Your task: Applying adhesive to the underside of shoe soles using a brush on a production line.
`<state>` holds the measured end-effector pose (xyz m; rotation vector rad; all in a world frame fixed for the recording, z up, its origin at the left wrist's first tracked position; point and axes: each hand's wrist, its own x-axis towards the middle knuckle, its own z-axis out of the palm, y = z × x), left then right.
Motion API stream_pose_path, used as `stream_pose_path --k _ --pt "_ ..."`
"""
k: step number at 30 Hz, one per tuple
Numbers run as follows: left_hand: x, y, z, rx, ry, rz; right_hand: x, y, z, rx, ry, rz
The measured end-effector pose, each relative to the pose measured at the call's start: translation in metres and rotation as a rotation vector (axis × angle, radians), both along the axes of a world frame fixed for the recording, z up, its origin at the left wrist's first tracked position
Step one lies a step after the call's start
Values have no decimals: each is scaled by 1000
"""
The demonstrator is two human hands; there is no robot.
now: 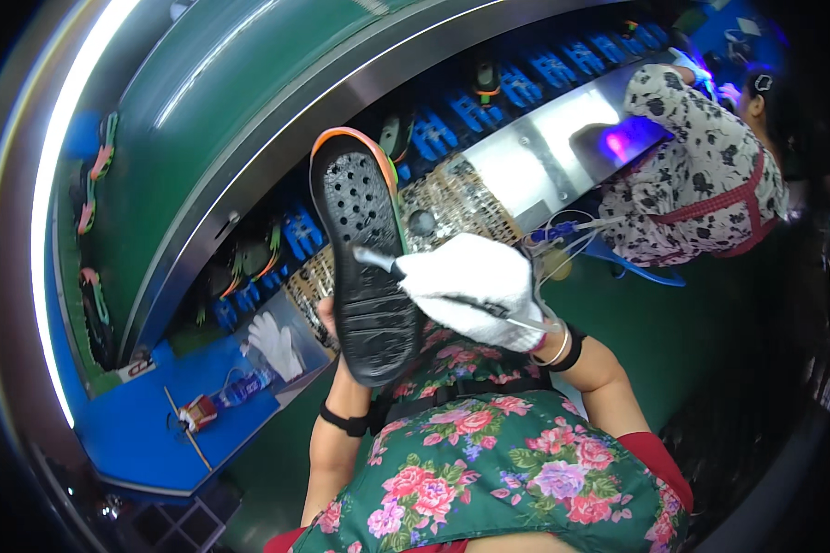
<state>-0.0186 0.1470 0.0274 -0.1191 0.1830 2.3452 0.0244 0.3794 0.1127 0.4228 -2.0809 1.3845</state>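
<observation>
A black shoe sole with an orange and green rim stands upright in front of me. Its upper part has rows of round holes, and its lower part looks glossy and wet. My left hand grips it from behind, mostly hidden, with fingertips showing at the left edge. My right hand, in a white glove, is closed around a brush. The brush's pale tip touches the sole's inner face near the middle. A thin clear tube runs from the brush past my right wrist.
Ahead, a conveyor belt curves past, with blue racks beside it. A stained work ledge joins a metal plate. At left, a blue table bears a white glove and a bottle. A co-worker sits at right.
</observation>
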Motion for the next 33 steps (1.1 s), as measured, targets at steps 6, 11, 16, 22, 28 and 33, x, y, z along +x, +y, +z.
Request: stream_pose_path --k 6,11,16,22,28,33 --pt "5 33 10 128 -106 38 -19 -1 13 137 76 -15" --pt "10 35 14 109 -145 5 -41 -2 17 186 119 29" --pt "20 33 11 -111 -47 -98 -36 -15 17 251 70 50" --pt "17 24 -2 -80 -131 -31 -29 -20 10 23 -15 24" --pt "11 20 -14 24 -269 -43 -29 -21 3 117 30 155" --pt "-1 17 -16 65 -20 5 -29 -20 1 34 35 52"
